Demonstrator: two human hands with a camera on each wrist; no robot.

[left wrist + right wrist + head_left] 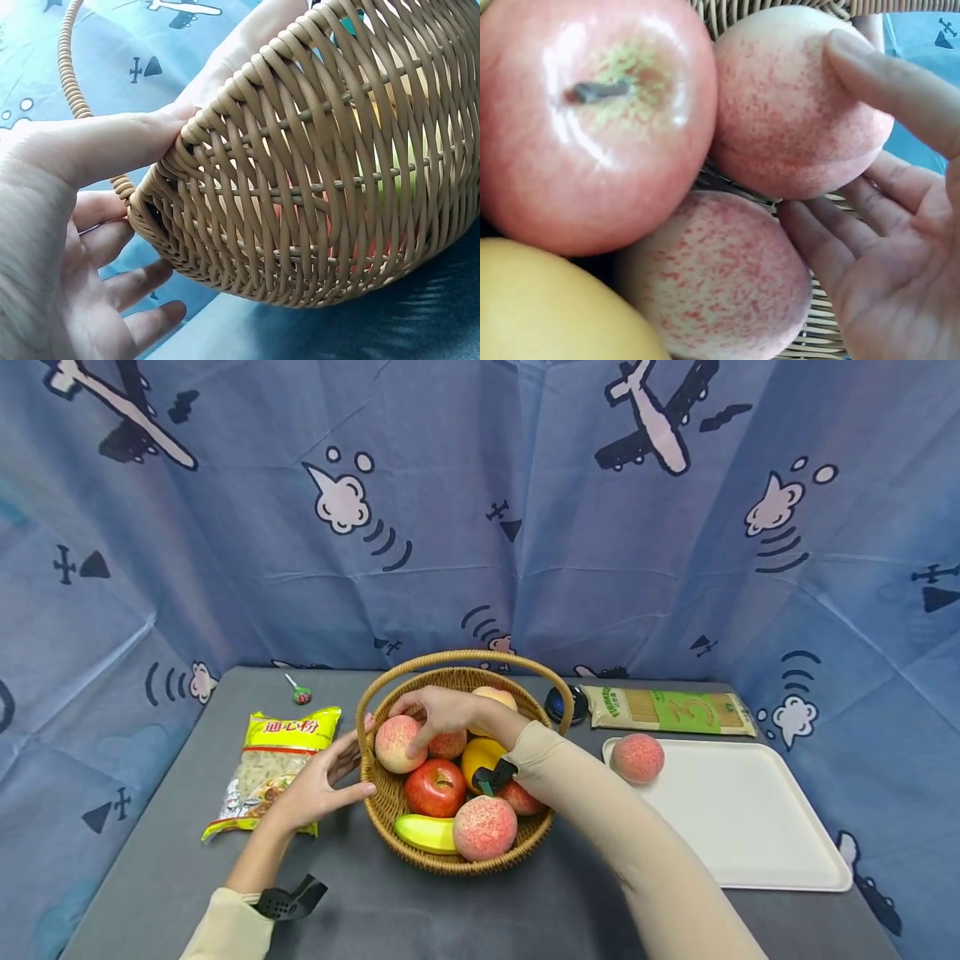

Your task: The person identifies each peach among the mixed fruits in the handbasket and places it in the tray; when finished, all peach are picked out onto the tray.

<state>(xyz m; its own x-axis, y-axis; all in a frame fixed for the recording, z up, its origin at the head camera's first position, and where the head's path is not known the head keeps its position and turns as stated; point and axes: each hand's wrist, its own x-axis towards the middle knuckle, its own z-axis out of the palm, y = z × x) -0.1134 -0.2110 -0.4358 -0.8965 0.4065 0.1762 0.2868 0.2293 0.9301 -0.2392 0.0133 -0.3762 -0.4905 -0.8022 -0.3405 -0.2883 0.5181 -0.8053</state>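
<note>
A wicker basket (450, 858) with a hoop handle holds a red apple (435, 787), a banana (426, 832), a yellow fruit (482, 753) and several peaches. My right hand (438, 710) reaches in from the right, over the peach (396, 745) at the basket's left rim. In the right wrist view the thumb (885, 75) touches that peach (795, 105). The fingers (832, 247) stay loose beside a second peach (720, 277) and the apple (592, 120). My left hand (318, 781) rests against the basket's left side. Its thumb (127, 139) lies along the basket's (315, 187) rim, with the fingers spread.
A white tray (742, 827) at the right carries one peach (637, 757). Behind it lie a spaghetti packet (667, 710) and a dark round object (566, 703). A yellow pasta bag (273, 768) and a lollipop (300, 693) are at the left. Blue printed cloth walls the table in.
</note>
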